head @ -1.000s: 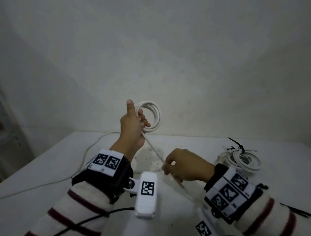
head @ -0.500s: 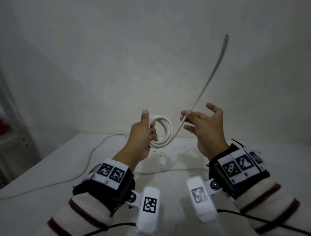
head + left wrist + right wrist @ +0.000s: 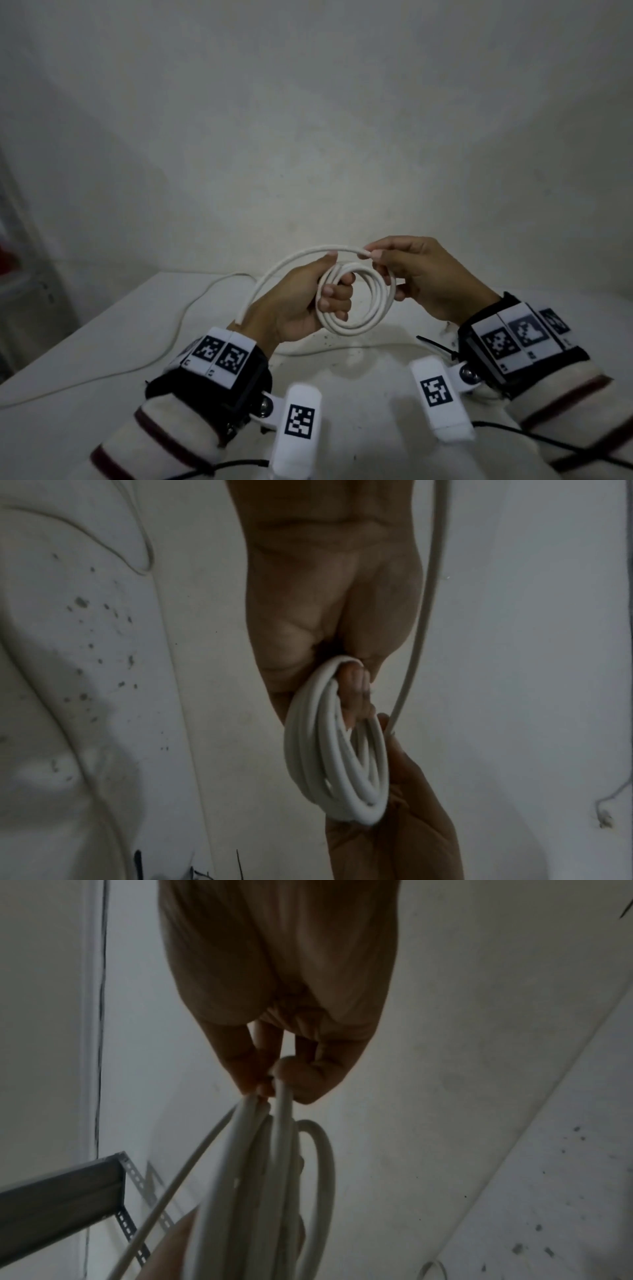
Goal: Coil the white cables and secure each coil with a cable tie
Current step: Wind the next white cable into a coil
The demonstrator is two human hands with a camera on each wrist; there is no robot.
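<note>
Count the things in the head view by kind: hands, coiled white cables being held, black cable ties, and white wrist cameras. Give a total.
Hands: 2 (left hand, right hand)
White cable coil, held by both hands: 1
Black cable tie, on the table: 1
White wrist cameras: 2 (left wrist camera, right wrist camera)
Total: 6

White table (image 3: 85,394) (speckled) bears a loose cable (image 3: 178,329), seemingly black ties (image 3: 436,346).

A white cable coil (image 3: 358,298) of several round loops stands upright above the table, mid-scene, its free tail (image 3: 291,265) arcing over the top and down left. Another white cable (image 3: 178,318) trails loose across the table's left.
</note>
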